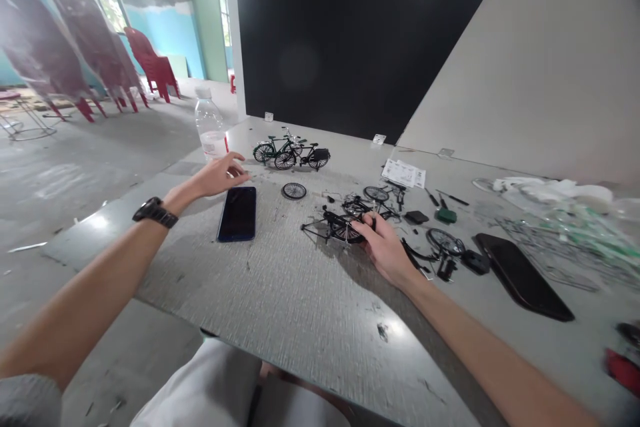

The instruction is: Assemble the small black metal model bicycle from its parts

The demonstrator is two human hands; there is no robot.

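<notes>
My right hand (383,245) rests on the grey table (280,307) and grips a partly built black model bicycle (336,225) by its frame. My left hand (220,175), with a black watch on the wrist, reaches out past a dark phone (237,213) lying face up; its fingers are spread and hold nothing. A clear water bottle (210,123) stands just beyond that hand. A loose small wheel (294,191) lies between the phone and the model. Two finished model bicycles (290,152) stand further back.
Loose wheels, frames and small black parts (440,243) lie to the right, with a leaflet (404,173), a second dark phone (523,277) and clear plastic bags (555,193). Stacked red chairs (90,47) stand on the floor at far left. A black wall rises behind the table.
</notes>
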